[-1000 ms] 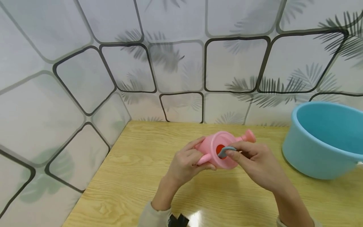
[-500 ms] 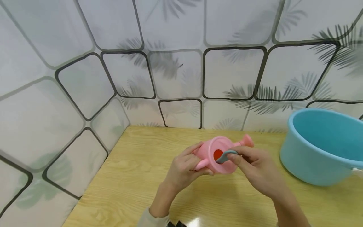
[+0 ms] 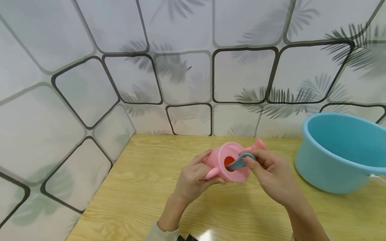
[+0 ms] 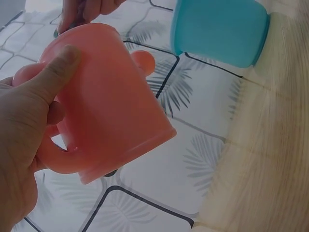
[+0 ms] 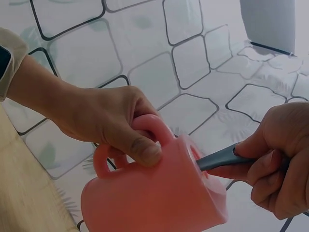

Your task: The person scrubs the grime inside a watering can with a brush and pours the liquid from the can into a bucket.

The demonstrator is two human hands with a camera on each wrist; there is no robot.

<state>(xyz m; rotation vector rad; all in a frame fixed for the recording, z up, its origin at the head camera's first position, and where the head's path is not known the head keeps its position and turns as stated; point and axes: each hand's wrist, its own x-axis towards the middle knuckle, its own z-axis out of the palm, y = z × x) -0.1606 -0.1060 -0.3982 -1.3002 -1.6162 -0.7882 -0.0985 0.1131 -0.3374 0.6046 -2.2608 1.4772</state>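
A pink toy watering can point(image 3: 215, 159) is held up above the table, tilted so its round top opening faces the head camera. My left hand point(image 3: 191, 182) grips its handle, with the thumb pressed on the can's side in the left wrist view. My right hand point(image 3: 272, 177) pinches the rounded end of a slim blue-grey piece point(image 3: 239, 162), perhaps plastic. Its other end reaches into the can's opening and is hidden there; I cannot tell its kind. In the right wrist view, the blue-grey piece point(image 5: 224, 157) slants from the right fingers into the can point(image 5: 149, 195).
A light-blue tub point(image 3: 325, 167) with a white handle stands on the right of the wood-grain table point(image 3: 150, 160). Patterned tile-print walls rise behind the table and along its left. The can's pink spout point(image 3: 258, 144) points right, past the right hand.
My right hand has drawn the blue-grey piece slightly up and out, so more of its length shows. The left hand keeps its grip on the watering can. The head view has shifted a little.
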